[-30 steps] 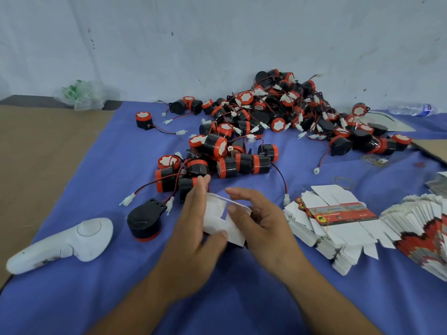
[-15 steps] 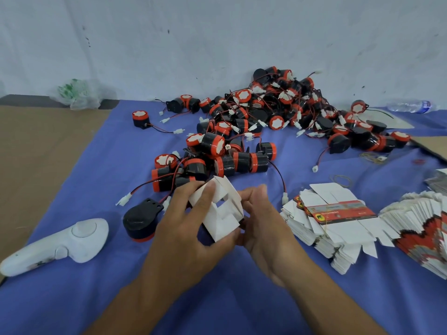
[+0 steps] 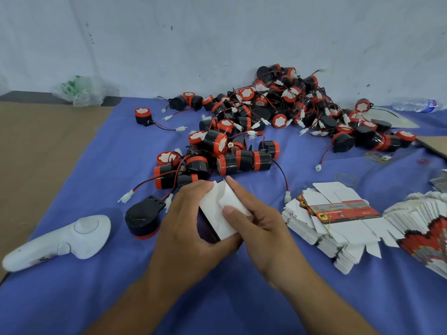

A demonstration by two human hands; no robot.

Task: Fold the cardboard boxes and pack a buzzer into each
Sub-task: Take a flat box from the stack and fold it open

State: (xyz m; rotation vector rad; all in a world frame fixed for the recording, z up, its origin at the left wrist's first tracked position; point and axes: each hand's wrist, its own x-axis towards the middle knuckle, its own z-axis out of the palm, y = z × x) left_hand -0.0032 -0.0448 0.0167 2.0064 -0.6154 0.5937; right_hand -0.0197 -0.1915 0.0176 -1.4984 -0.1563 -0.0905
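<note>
Both hands hold one box (image 3: 219, 210) over the cloth (image 3: 96, 165): left hand (image 3: 188, 228) grips its side, right hand (image 3: 262, 228) pinches the top flap. Box contents hidden. Buzzers (image 3: 290, 110) heaped behind; flat boxes (image 3: 338, 230) stacked right.

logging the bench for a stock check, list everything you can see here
cardboard box: one, white, half folded, between the hands
buzzers: heap, too many to count, black and red, centre to back wall
flat boxes: at least two stacks, white and red, right
controller: one, white, front left
cloth: one, blue, covers the table
cardboard sheet: one, brown, left
plastic bag: one, clear and green, back left
bottle: one, clear, back right
rubber bands: a few, yellowish, right of heap
left hand: grips box
right hand: grips box, thumb on flap
</note>
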